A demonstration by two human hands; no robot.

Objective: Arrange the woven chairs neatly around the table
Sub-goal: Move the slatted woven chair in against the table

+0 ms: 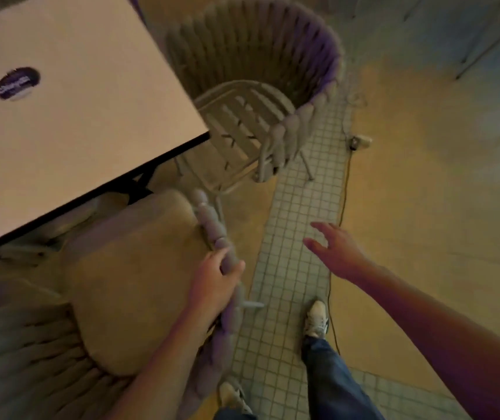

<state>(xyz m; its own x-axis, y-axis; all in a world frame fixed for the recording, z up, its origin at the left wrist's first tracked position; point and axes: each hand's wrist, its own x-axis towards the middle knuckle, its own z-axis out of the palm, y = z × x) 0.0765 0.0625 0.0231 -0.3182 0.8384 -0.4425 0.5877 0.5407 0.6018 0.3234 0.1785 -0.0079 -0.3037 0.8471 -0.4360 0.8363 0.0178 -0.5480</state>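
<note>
- A person's left hand (216, 283) clamps around the thick, rope-wrapped rim of the near woven chair (30, 353), a rounded tub shape with a soft beige seat cushion (133, 277), tucked partly under the worktop's corner
- The right hand (335, 253) hangs free over the floor, fingers spread, grasping nothing
- The far woven chair (251, 56) stands at the worktop's right edge, its curved back made of padded vertical cords, its slatted seat (239, 125) bare and its thin metal legs showing
- The pale, smooth square worktop (75, 95) carries a dark oval sticker (18, 83) and has a thin dark edge
- A strip of small square tiles (297, 237) runs between the chairs and a plain floor, leaving open walking room to the right
- A thin black cable (344, 192) trails along the tile strip's edge beside the person's shoe (317, 319)
</note>
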